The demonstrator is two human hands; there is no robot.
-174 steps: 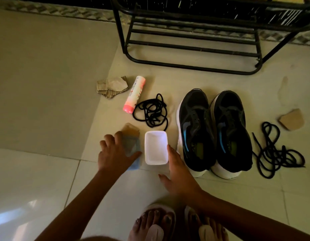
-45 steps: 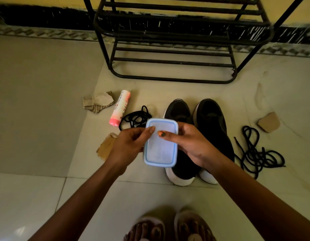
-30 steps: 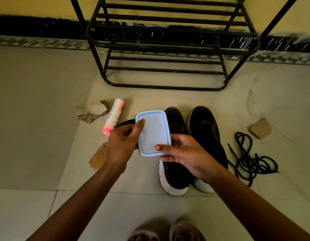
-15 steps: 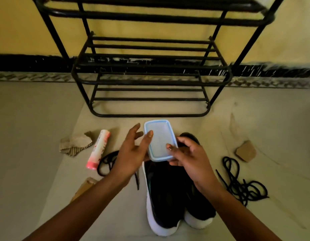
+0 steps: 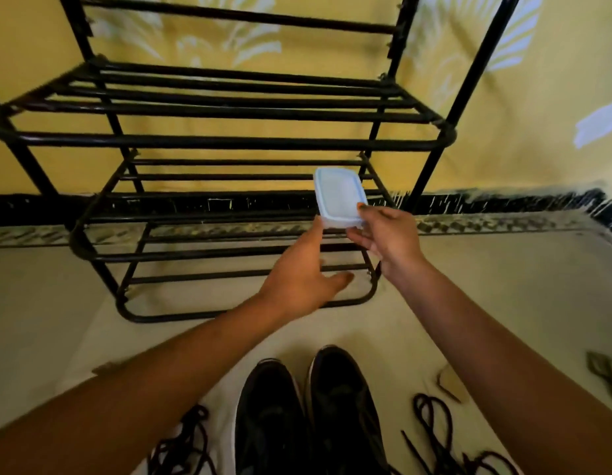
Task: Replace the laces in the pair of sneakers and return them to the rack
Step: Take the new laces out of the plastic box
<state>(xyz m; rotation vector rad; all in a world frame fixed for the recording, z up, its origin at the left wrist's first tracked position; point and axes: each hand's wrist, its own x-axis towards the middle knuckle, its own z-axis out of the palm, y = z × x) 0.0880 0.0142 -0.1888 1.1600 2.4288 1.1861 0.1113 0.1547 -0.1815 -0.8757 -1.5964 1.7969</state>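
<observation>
black sneakers (image 5: 339,416): side by side, floor | laces (image 5: 176,455): loose either side | rack (image 5: 229,142): upright

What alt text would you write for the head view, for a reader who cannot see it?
A right hand pinches a small lidded box in front of a black rack, with the open left hand just below it. Nearer the camera, two black sneakers stand on the floor, with loose black laces on either side.

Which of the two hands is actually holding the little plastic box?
The right hand pinches the blue-rimmed box by its near edge; the left hand is beside it with straight fingers, gripping nothing.
</observation>
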